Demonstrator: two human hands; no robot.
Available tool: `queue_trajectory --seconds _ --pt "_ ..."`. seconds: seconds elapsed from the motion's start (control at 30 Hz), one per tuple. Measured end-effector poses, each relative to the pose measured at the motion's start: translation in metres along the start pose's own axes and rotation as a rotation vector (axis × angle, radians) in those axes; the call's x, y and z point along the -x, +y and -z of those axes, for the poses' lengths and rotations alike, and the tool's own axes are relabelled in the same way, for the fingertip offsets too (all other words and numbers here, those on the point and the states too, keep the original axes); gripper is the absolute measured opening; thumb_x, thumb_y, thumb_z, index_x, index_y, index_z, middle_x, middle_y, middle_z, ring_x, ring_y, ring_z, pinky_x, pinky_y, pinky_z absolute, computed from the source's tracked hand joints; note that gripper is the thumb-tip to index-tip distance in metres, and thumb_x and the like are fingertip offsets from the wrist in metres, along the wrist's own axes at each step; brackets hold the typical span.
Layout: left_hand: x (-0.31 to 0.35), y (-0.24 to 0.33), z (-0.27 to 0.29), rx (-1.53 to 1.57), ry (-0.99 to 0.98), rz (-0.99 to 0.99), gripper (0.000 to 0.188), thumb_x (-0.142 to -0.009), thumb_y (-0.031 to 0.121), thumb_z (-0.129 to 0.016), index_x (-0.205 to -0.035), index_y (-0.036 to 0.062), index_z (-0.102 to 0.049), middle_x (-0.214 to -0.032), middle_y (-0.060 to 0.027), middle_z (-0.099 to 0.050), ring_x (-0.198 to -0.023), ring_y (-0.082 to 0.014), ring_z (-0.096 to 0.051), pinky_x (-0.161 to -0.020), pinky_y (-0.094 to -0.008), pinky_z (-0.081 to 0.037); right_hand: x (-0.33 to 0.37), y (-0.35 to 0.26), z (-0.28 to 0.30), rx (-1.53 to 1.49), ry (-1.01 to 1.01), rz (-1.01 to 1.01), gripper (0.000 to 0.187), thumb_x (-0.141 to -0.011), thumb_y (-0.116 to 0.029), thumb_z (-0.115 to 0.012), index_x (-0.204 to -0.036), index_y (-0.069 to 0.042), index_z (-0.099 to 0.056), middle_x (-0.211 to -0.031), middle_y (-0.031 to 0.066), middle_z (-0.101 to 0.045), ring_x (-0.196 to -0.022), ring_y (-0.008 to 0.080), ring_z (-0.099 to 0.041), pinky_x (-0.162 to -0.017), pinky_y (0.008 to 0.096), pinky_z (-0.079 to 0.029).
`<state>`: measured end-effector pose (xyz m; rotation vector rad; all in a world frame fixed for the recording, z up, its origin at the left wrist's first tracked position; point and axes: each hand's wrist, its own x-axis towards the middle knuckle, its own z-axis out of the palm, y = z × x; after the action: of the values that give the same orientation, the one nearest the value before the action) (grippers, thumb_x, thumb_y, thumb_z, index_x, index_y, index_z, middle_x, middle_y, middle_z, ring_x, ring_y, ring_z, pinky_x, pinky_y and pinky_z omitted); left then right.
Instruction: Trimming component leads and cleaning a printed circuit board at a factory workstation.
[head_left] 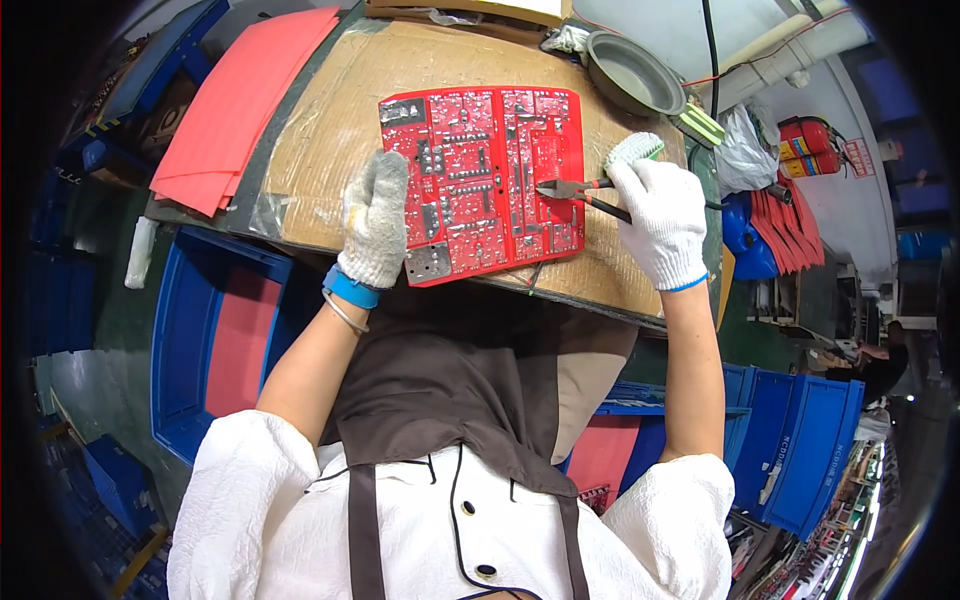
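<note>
Rightward of the pliers (563,189) and red board (468,212), lettering (782,456) marks a blue bin (820,452).

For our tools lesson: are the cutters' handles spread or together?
Spread: the cutters show a gap between their handles near the right hand.

At the near edge of the worktop (310,140), we hold a board (470,200) in our left hand (377,215), cutters (564,189) over it in our right hand (657,212). Pink sheets (245,110) line the left edge, a bowl (640,75) the far right corner.
</note>
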<state>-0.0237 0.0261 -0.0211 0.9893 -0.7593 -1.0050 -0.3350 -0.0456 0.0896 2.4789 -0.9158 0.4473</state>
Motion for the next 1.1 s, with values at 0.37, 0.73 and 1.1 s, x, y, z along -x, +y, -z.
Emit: queue_trajectory --seconds 0.37,0.73,1.1 --pt "-0.002 -0.001 0.007 0.025 -0.022 -0.011 0.034 -0.106 0.039 -0.065 -0.11 0.006 -0.07 -0.098 0.0029 -0.067 -0.087 -0.0041 -0.057 -0.076 -0.0255 -0.051 0.031 0.001 -0.016 -0.41 -0.083 -0.716 0.031 -0.09 -0.015 -0.073 -0.117 -0.003 -0.065 -0.098 0.0126 -0.068 -0.079 0.0213 -0.063 -0.081 0.0321 -0.054" --pt "0.03 0.061 -0.054 -0.134 -0.118 -0.209 0.025 -0.098 0.007 -0.071 -0.121 -0.0001 -0.067 -0.104 -0.0057 -0.07 -0.089 -0.0126 -0.062 -0.081 -0.0293 -0.052 0.056 -0.079 -0.005 -1.69 0.452 -1.564 0.048 -0.101 -0.021 -0.058 -0.146 -0.013 -0.044 -0.088 0.0047 -0.059 -0.063 0.0149 -0.059 -0.049 0.0328 -0.05" --pt "0.029 0.114 -0.091 -0.669 -0.492 -1.253 0.039 -0.078 -0.001 -0.082 -0.115 0.0056 -0.072 -0.105 -0.0184 -0.069 -0.083 -0.0335 -0.069 -0.071 -0.04 -0.056 0.031 -0.059 0.042 -1.672 0.207 -1.221 0.038 -0.089 -0.011 -0.064 -0.125 -0.001 -0.058 -0.078 0.0047 -0.059 -0.051 0.0125 -0.054 -0.041 0.0307 -0.041"
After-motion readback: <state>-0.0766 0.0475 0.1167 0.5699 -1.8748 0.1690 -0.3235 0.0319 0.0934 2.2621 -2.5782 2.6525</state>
